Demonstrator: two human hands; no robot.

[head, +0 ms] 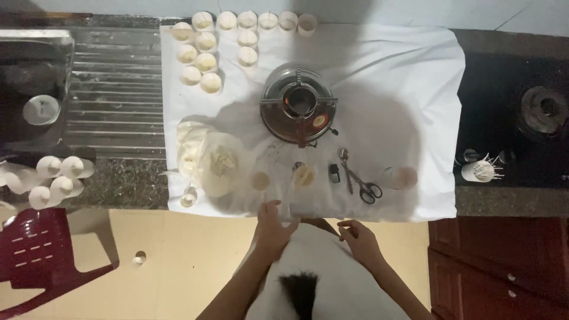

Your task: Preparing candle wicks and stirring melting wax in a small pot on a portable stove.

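Head view: two hands (272,228) (360,240), one scissors (363,185), one spoon (345,169).

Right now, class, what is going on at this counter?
A person stands at a counter draped with a white cloth. Both hands are empty: the left hand is spread at the cloth's near edge, and the right hand is just below it. A small metal burner sits mid-cloth, with scissors and a spoon nearer the person. Rows of small cream cups line the far left.
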